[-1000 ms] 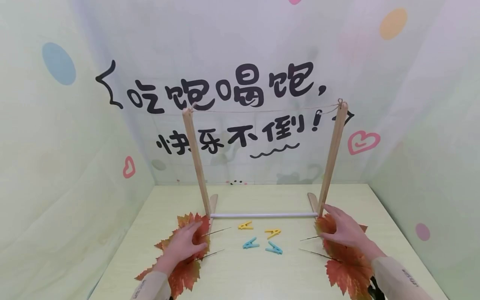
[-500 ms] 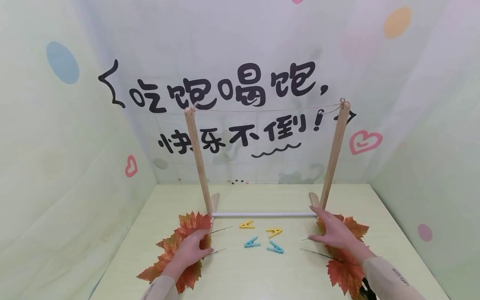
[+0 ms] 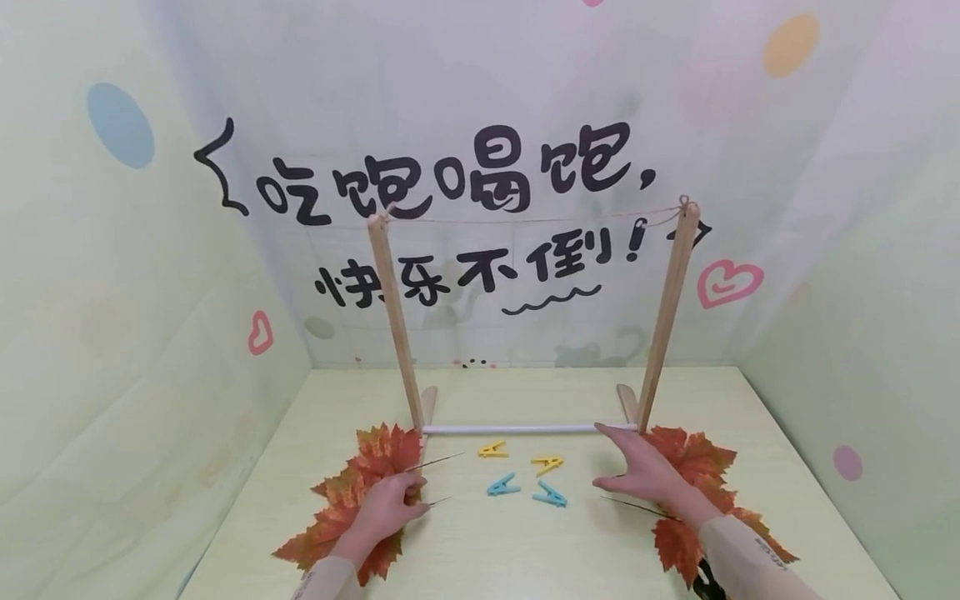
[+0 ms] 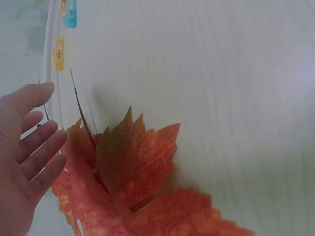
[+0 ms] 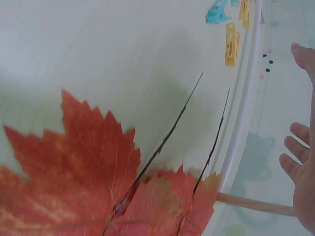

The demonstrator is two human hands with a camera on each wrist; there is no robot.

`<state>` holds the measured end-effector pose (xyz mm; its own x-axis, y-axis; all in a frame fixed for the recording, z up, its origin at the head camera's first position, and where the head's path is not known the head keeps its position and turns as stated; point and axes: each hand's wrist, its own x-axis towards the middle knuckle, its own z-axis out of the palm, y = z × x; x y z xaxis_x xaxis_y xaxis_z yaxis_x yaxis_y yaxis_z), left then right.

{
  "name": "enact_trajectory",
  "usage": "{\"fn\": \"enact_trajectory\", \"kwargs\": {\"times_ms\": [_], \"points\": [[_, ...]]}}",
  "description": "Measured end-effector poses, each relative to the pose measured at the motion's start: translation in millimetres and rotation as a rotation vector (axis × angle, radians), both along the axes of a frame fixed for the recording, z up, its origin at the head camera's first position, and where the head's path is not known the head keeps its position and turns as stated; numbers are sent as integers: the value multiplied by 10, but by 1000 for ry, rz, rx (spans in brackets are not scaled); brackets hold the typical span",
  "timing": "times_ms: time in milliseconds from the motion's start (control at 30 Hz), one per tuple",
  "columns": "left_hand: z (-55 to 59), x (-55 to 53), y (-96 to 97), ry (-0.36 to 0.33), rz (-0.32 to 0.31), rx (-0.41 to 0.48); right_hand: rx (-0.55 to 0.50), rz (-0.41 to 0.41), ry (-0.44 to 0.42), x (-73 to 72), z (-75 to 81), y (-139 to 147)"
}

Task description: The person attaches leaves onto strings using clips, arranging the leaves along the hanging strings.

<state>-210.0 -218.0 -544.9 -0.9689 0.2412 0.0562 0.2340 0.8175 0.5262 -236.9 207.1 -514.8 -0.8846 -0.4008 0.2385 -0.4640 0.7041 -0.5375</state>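
Observation:
My left hand (image 3: pixel 388 507) hovers over the orange-red maple leaves (image 3: pixel 330 533) on the left of the table. Its fingers are loosely bent and hold nothing in the left wrist view, near a thin dark stem (image 4: pixel 82 114). On the other side, my right hand (image 3: pixel 651 477) is spread, thumb apart from the fingers, just inside the right-hand maple leaves (image 3: pixel 688 454). It holds nothing and partly hides their stems in the head view. Between the hands lie two yellow clothespins (image 3: pixel 492 450) and two blue clothespins (image 3: pixel 503 485).
Behind the clothespins stands a wooden frame with a left post (image 3: pixel 395 325), a right post (image 3: pixel 667 321) and a white crossbar (image 3: pixel 517 430) low down. A thin string (image 3: pixel 517 222) joins the post tops. Printed cloth walls (image 3: pixel 480 83) surround the table (image 3: pixel 510 550).
My right hand has moved left and slightly nearer, off the right leaves, uncovering more of them. The left hand has shifted a little right and nearer. The clothespins stay in place.

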Motion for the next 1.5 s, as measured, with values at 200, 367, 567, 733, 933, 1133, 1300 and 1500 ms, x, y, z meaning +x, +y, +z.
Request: {"fn": "enact_trajectory", "kwargs": {"times_ms": [200,367,567,733,933,1133,1300,1500], "points": [[-69,-10,4,-23,-29,22,9,24,9,-5,-59,-113],[-128,-16,10,-12,-50,27,26,27,8,-12,-94,-187],[-174,-28,-2,-8,-50,10,20,44,10,-31,-145,-290],[-193,-30,-10,13,-48,-13,26,53,4,-22,-184,-355],[-238,-39,-32,56,-75,-10,24,91,24,-12,-204,-416],[-263,-49,-34,55,-83,-31,15,107,42,1,-241,-484],[-245,-53,-34,30,-89,-55,9,107,45,-3,-299,-538],[-164,-51,-33,2,-104,-44,3,96,2,18,-362,-603]]}}
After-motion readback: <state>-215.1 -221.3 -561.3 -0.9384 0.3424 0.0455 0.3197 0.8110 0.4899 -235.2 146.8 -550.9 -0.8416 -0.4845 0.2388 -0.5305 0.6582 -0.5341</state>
